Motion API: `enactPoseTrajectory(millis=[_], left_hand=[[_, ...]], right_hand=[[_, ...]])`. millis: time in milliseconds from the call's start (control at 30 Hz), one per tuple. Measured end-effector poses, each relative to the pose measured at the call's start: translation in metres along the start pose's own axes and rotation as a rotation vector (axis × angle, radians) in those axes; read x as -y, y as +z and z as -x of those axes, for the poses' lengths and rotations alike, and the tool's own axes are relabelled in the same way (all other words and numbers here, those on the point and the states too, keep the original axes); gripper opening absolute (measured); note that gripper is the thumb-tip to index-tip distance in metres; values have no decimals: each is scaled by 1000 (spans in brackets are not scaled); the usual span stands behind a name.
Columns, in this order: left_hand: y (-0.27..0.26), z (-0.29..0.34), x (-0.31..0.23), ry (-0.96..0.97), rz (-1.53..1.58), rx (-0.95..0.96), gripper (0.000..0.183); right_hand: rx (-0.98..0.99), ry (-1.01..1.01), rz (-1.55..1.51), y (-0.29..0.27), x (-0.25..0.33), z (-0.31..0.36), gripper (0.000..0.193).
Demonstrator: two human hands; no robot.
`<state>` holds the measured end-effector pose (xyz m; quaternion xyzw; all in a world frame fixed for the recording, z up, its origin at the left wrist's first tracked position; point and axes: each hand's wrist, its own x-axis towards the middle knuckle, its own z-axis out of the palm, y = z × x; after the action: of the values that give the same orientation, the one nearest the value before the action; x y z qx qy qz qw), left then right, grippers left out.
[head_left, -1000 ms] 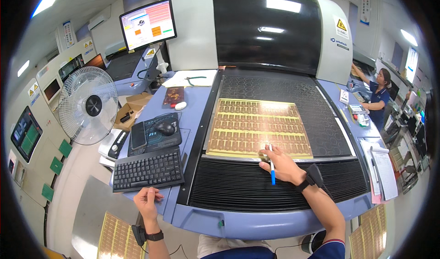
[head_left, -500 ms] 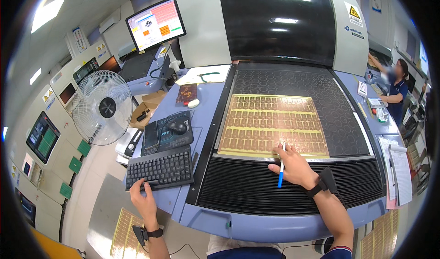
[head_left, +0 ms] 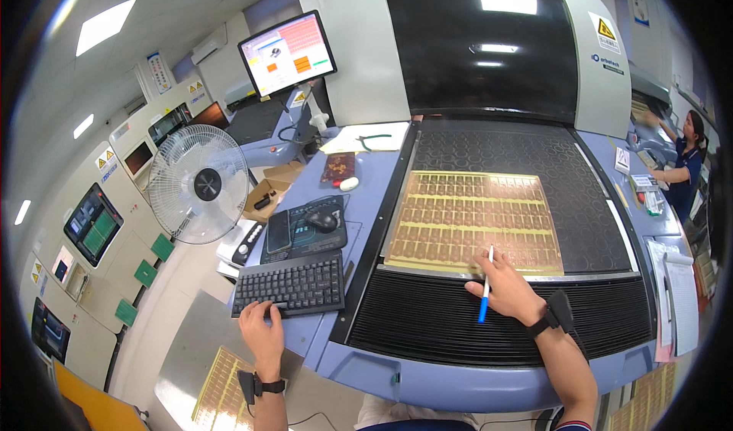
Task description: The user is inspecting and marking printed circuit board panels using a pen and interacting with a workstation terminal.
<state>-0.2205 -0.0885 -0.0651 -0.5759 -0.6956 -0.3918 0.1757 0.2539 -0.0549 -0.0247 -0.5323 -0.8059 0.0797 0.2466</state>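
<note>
A copper-and-yellow circuit board panel (head_left: 477,221) lies flat on the black machine bed. At its near edge rests my right hand (head_left: 513,290), closed on a white marker pen (head_left: 486,286) with a blue end pointing toward me. The pen's other end is up near the panel's printed rows; whether it touches them I cannot tell. My left hand (head_left: 262,333) holds nothing, its fingers apart and resting on the near edge of a black keyboard (head_left: 294,282). Behind the keyboard are a mouse (head_left: 322,219) and a dark phone-like slab (head_left: 279,231).
Beyond the bed rises the machine's dark hood (head_left: 481,57). A monitor (head_left: 288,53) stands at the far left, pliers (head_left: 374,138) lie on paper, and a fan (head_left: 200,184) stands left. Notepads (head_left: 676,301) lie at the right edge. A co-worker (head_left: 683,164) is farther right.
The view has swung slightly left, so everything sits farther right and a little lower. Both hands keep their places on the keyboard and panel.
</note>
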Motion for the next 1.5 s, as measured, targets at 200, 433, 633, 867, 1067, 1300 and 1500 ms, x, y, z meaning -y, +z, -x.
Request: enactPoseTrajectory(millis=[200, 433, 633, 867, 1067, 1300, 1500], left_hand=[[8, -48, -120, 285, 521, 146, 20], [80, -21, -241, 627, 1041, 581, 19], [87, 6, -234, 763, 1040, 695, 17], [79, 12, -236, 801, 1018, 687, 16], [83, 10, -236, 800, 1031, 683, 14], [83, 9, -234, 827, 1037, 677, 17], [86, 11, -234, 823, 1038, 680, 15]], right_hand=[[-225, -14, -367, -37, 47, -10, 41], [-311, 90, -567, 9, 46, 21, 39], [-250, -31, -588, 18, 50, 32, 52], [-250, -59, -610, 21, 52, 39, 58], [-273, -112, -580, 27, 49, 37, 56], [-289, -102, -566, 27, 53, 37, 61], [-287, -100, -530, 25, 52, 36, 60]])
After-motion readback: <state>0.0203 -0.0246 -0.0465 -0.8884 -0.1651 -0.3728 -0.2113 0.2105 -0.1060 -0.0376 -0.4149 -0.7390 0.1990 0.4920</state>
